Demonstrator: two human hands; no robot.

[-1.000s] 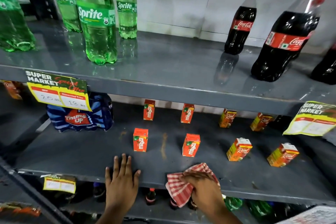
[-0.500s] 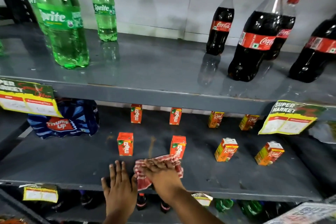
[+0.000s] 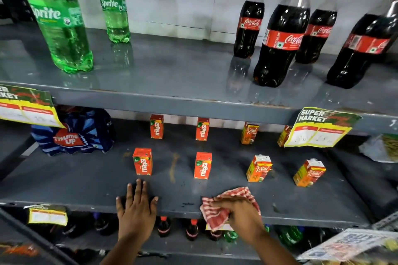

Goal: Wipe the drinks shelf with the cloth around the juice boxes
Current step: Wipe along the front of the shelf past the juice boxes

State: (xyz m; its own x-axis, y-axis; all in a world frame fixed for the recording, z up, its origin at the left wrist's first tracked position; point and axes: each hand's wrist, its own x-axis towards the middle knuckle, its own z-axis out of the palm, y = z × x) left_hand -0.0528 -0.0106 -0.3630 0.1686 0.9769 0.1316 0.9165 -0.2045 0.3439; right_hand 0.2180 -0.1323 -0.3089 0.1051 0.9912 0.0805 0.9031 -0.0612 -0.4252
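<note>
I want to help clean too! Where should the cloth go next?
Probably slide the red checked cloth under the right hand back between the orange Maaza juice box and the Real juice carton; it sits at the grey shelf's front edge.

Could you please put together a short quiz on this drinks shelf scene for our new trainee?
1. True or false: the left hand is holding the cloth.
2. Which drink stands on the upper shelf above the right hand? A) Thums Up B) Coca-Cola C) Maaza
3. Fill in: the cloth lies at the front edge of the juice-box shelf, in front of a ____ carton.

Key
1. False; the right hand presses it, the left rests flat on the shelf.
2. B, the Coca-Cola bottles.
3. Maaza.
</note>
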